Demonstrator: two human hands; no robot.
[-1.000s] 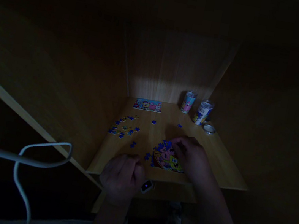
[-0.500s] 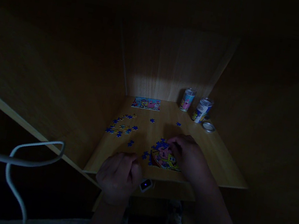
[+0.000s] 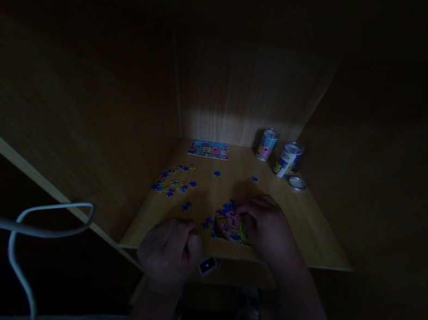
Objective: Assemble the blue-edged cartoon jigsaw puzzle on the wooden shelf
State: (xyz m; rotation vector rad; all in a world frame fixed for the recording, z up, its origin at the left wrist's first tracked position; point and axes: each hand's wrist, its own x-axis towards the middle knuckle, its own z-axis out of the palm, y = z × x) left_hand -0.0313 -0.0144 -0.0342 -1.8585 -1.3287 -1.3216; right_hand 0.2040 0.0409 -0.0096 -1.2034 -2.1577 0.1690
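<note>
A wooden board [image 3: 307, 242] supports the work. The left hand [image 3: 170, 251] is curled into a fist at its front edge; the right hand [image 3: 266, 227], fingers bent, covers the right part of the puzzle [image 3: 230, 223]; whether it pinches a piece cannot be told. The puzzle lies near the front edge. Farther back: a card [image 3: 210, 149], two cans [image 3: 266, 146], a lid [image 3: 296, 183]. Loose pieces [image 3: 183, 188] lie mostly at left.

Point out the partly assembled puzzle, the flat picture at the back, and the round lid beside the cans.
Partly assembled puzzle [image 3: 230, 227], head view: middle of its uncovered printed face.
Flat picture [image 3: 208, 149], head view: middle of its face.
Round lid [image 3: 296, 183], head view: its upward-facing side.
</note>
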